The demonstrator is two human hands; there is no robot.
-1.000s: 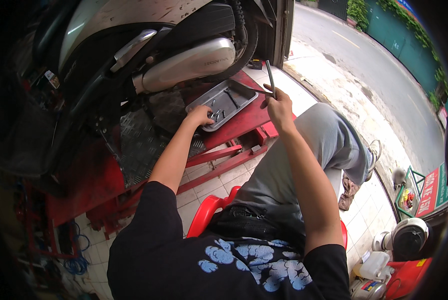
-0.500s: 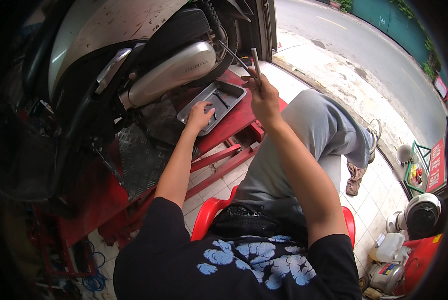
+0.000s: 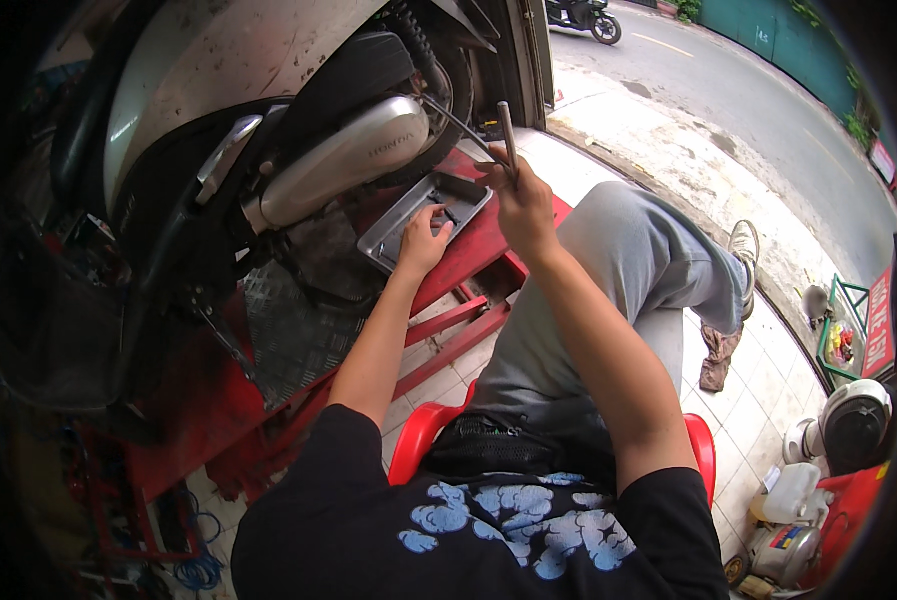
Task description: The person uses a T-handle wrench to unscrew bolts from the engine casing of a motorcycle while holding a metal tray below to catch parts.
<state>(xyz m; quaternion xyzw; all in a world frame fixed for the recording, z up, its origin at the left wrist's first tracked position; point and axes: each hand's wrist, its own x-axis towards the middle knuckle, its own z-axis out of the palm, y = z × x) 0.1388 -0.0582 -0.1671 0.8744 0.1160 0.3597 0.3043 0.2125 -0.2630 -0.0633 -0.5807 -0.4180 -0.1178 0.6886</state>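
A shallow grey metal tray [image 3: 373,243] lies on the red lift platform [image 3: 460,255]. My left hand [image 3: 425,243] reaches into it, thumb and fingers apart beside a dark bolt-like piece [image 3: 452,214]; I see nothing held between them. My right hand [image 3: 526,208] is raised over my knee, closed round a T-handle wrench [image 3: 506,130]. The wrench's silver crossbar stands up out of the fist. Its long dark shaft slants up and left toward the motorbike's rear wheel [image 3: 456,100]; the far tip is hard to make out.
The motorbike [image 3: 348,145], with a silver side cover, fills the left above the platform. My jeans-clad leg [image 3: 608,260] and a red chair [image 3: 418,440] are close by. A fan-like white and black object [image 3: 853,425], a jug [image 3: 790,495] and a brown rag [image 3: 718,355] are at right.
My left hand has moved to the right within the tray, toward the dark piece. My right hand has shifted slightly left and down with the wrench. A motorbike has appeared on the road.
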